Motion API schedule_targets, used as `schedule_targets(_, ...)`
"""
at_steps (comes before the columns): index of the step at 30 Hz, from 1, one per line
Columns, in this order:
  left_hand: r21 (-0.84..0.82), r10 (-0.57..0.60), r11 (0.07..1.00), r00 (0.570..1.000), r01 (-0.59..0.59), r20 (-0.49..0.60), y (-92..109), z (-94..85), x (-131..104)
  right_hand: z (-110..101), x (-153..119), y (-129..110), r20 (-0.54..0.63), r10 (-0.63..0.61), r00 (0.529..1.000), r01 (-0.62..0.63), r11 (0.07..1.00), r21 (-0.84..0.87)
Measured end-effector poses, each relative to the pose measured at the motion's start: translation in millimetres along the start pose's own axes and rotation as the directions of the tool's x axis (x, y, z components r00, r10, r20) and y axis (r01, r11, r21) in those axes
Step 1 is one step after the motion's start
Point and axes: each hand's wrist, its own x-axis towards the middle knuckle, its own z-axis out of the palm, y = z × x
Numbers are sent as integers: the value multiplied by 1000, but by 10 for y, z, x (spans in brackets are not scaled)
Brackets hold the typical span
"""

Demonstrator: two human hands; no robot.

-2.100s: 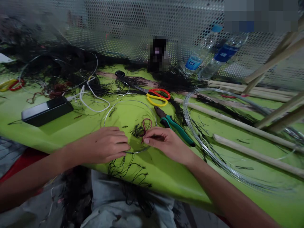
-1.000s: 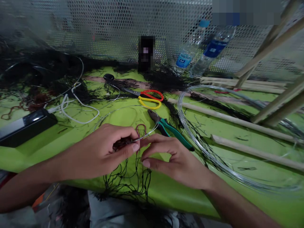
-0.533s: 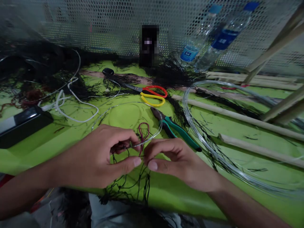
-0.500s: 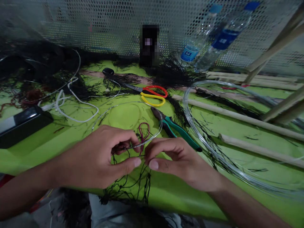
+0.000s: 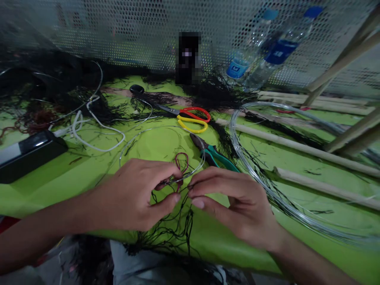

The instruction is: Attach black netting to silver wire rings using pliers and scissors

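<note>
My left hand (image 5: 139, 194) curls its fingers around a thin silver wire (image 5: 195, 170), which loops out past my fingertips. Black knotted netting (image 5: 169, 235) hangs below both hands to the table's front edge. With thumb and fingertips together, my right hand (image 5: 240, 202) pinches a black strand of that netting, just right of the left thumb. A magenta cord loop (image 5: 187, 160) lies on or behind the wire between the hands; whether it is tied to it I cannot tell. Green-handled pliers (image 5: 224, 159) rest just beyond my right hand.
Scissors (image 5: 194, 126) with red and yellow handles lie behind the pliers. A wire coil (image 5: 237, 146) and wooden sticks (image 5: 311, 186) occupy the right. At left are a black box (image 5: 32, 152) and white cable (image 5: 101, 149). Two bottles (image 5: 280, 51) lean on the perforated panel (image 5: 133, 31).
Both hands have shifted slightly right, the left one closer to the magenta cord. My right hand's fingers have straightened a little while still pinching the strand.
</note>
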Motion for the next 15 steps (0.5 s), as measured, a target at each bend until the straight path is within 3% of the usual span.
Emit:
schedule_targets(3,14,12,1000,1000,-12,5,18,14,1,6,-27,-34,-11,-77,997,75,994,-83)
schedule_targets(8,-59,-37,998,998,35,-41,52,10,26,10,-55,-46,-48,-92,995,86,988,-126)
schedule_targets(11,-94,-86,992,994,80,-62,49,12,49,-24,-119,-70,-86,-238,968,206,938,-277)
schedule_targets(13,-109,-101,990,993,95,-58,44,12,60,-45,-186,-106,-19,-377,926,343,862,-373)
schedule_targets(15,-128,-103,987,993,96,-54,43,6,63,-49,-248,-145,82,-417,905,410,806,-427)
